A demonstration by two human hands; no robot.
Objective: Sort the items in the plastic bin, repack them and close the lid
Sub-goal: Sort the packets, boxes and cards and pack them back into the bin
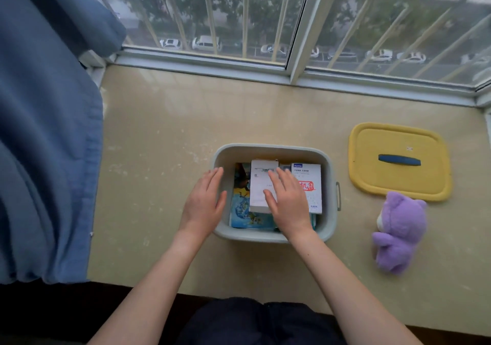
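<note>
A pale grey plastic bin [273, 149] stands on the beige window ledge with its top uncovered. Inside lie a white box [259, 185], a second white box with blue and red print [312, 182] and a colourful blue picture book [244, 215] underneath. My right hand [285, 201] rests flat, fingers spread, on the white box. My left hand [204, 201] hovers open over the bin's left rim and holds nothing. The yellow lid [398, 162] with its dark blue handle lies flat on the ledge to the right of the bin.
A purple plush toy [400, 231] lies on the ledge right of the bin, just below the lid. A blue curtain [45, 132] hangs along the left. The window frame [292, 76] runs along the ledge's far edge. My dark-clothed knees [263, 320] are at the near edge.
</note>
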